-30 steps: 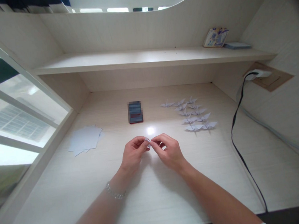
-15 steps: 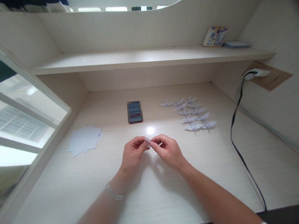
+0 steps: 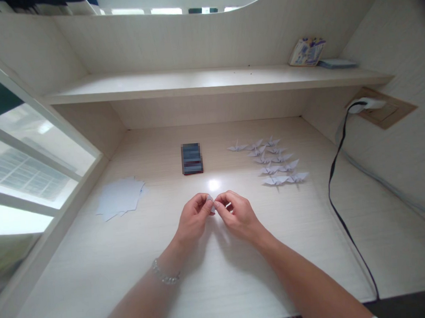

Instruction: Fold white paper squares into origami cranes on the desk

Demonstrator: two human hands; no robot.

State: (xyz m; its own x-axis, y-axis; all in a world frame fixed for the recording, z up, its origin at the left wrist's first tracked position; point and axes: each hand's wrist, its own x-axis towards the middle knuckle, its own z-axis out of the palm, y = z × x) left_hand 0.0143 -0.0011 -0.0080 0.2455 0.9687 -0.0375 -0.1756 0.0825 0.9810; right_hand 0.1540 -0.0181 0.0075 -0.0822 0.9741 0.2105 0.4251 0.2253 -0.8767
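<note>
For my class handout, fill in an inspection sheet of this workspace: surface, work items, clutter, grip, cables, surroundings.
Surface: pale wood-grain desk, with glare near its middle.
Work items: small folded paper in hand; loose white paper sheets at left; white paper cranes grouped at right.
Clutter: dark rectangular object, pixelated, lying beyond the hands.
Grip: left hand pinches the folded paper; right hand pinches at its right edge.
Cables: black cord runs from a white plug to the desk's front edge; grey cable along the right side.
Surroundings: shelf behind, bearing a colourful packet.
</note>
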